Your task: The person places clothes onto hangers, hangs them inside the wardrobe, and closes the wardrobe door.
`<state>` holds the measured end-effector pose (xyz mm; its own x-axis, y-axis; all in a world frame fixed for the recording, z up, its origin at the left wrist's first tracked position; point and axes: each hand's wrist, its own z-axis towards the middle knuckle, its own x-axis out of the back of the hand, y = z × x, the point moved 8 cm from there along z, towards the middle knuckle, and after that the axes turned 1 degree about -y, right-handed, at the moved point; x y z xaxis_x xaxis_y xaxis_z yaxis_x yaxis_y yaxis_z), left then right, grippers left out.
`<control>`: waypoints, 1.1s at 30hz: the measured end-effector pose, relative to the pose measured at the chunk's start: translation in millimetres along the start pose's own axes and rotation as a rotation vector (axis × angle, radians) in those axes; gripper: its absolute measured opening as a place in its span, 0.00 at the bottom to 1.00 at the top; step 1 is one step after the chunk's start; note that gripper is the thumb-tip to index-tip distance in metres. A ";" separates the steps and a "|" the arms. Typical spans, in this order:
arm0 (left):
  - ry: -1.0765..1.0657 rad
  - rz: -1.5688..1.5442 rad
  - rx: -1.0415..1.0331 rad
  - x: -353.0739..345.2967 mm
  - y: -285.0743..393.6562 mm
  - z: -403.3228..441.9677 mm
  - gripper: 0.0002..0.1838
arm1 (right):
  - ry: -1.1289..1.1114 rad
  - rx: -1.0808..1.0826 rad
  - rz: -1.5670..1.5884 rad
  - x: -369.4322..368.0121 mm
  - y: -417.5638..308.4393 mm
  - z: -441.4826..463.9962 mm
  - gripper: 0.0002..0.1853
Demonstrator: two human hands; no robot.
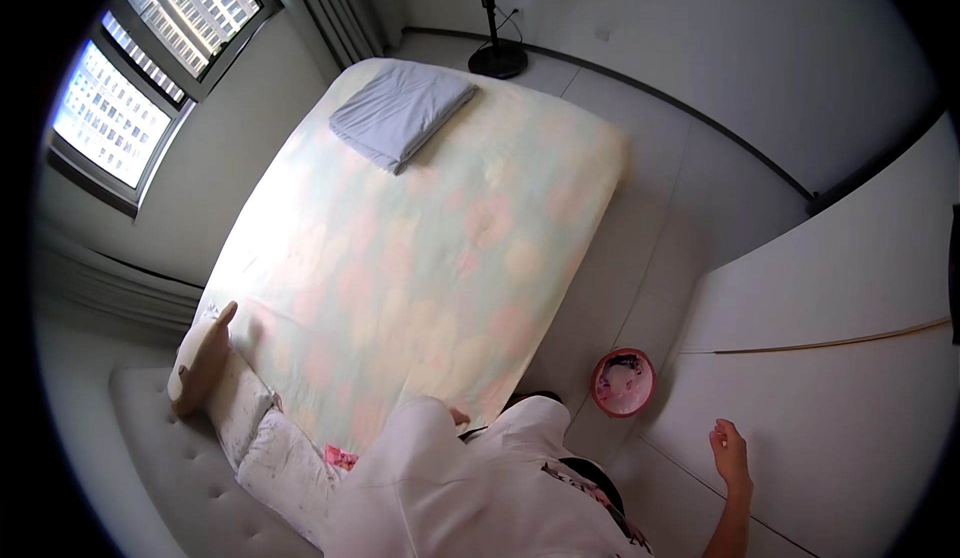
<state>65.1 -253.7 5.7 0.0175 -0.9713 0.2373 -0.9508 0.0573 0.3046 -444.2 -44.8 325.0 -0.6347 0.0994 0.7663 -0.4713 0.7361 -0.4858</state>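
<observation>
My right hand (731, 451) hangs in the air at the lower right, in front of the white cabinet doors (800, 388). Its fingers are loosely bent and hold nothing that I can see. Of my left hand (459, 417) only a small part shows beside my white-clothed knee, close to the edge of the bed (430, 258); its fingers are mostly hidden. A pale sheet with faded pink, green and yellow patches covers the mattress. Near my leg lies a small red-pink patterned item (341, 457), partly covered by my clothing.
A folded grey-blue bedding piece (400, 113) lies at the bed's far end. White pillows (285, 458) and a brown cushion-like thing (205, 363) rest by the grey headboard (170, 448). On the floor stand a red-rimmed basin (622, 383) and a fan (497, 58).
</observation>
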 end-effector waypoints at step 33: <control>-0.246 -0.501 -0.014 261.9 207.3 132.5 0.12 | 0.876 0.050 0.297 307.6 -70.3 240.1 0.11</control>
<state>-168.4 -526.8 8.8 0.3917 -0.9059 -0.1609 -0.8406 -0.4235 0.3378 -753.3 -226.7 494.0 -0.0536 0.7654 0.6413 -0.4023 0.5713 -0.7154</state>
